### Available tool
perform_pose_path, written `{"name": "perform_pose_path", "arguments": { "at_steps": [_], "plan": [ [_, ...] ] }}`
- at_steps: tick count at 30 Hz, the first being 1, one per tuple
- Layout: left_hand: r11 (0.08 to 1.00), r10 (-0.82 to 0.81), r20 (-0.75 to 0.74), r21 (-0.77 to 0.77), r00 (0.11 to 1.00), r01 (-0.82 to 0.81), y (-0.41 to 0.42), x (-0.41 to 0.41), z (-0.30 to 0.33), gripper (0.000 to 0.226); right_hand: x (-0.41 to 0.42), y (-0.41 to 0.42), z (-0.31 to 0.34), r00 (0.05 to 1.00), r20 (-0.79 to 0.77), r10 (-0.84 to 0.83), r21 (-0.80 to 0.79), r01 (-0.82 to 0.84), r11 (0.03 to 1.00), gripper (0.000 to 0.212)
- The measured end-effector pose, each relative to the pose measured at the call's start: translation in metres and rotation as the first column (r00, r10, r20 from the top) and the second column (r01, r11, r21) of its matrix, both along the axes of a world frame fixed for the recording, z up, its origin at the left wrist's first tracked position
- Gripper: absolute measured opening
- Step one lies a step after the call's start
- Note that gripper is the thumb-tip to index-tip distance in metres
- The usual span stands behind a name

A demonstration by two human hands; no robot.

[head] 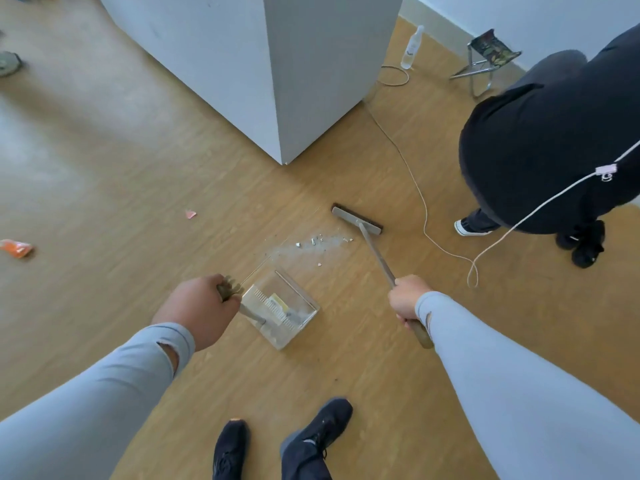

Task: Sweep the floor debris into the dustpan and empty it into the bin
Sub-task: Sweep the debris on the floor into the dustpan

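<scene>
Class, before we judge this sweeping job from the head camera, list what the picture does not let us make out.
- Bin: none in the head view, so its place is unknown.
- Dustpan contents: clear walls and blur; only a yellowish scrap shows.
- Debris by the broom: specks too small to identify.
- Bristles: mostly hidden behind the broom head.
- Orange scrap: blurred near the left edge.
- Second person: cut off by the right edge.

Wood floor (104, 168): debris (313, 242), dustpan (280, 306), possibly wrapper (15, 247).
</scene>
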State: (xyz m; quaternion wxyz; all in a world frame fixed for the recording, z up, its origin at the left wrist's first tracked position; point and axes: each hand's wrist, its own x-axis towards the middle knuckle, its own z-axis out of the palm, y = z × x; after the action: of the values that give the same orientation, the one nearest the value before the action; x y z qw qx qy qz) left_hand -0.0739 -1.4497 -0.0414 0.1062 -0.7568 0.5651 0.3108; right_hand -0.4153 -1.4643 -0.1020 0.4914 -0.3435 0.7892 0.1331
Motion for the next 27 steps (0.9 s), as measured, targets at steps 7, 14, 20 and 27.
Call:
{"name": "perform_pose_path", "arguments": {
  "at_steps": [7,14,20,27],
  "plan": [
    [1.0,0.0,-0.005,0.013,1.0,0.0,-0.002,-0.004,0.006,0.022,0.005,0.068,0.035,0.899,-0.084,0.43,0.129,-0.418,0.899,0.047],
    [0.999,-0.027,-0.013,0.04,1.0,0.027,-0.003,-0.003,0.011,0.023,-0.023,0.103,0.082,0.893,-0.083,0.443,0.174,-0.424,0.889,0.052],
    [0.997,-0.06,-0.061,0.05,0.996,0.063,-0.003,0.006,0.013,0.026,-0.041,0.108,0.116,0.989,-0.054,0.139,0.011,-0.138,0.99,0.052],
    [0.987,-0.144,-0.038,0.062,0.989,0.147,-0.014,0.021,0.01,0.021,0.017,0.07,0.066,0.999,0.002,-0.04,0.085,0.04,0.996,0.025]
  ]
}}
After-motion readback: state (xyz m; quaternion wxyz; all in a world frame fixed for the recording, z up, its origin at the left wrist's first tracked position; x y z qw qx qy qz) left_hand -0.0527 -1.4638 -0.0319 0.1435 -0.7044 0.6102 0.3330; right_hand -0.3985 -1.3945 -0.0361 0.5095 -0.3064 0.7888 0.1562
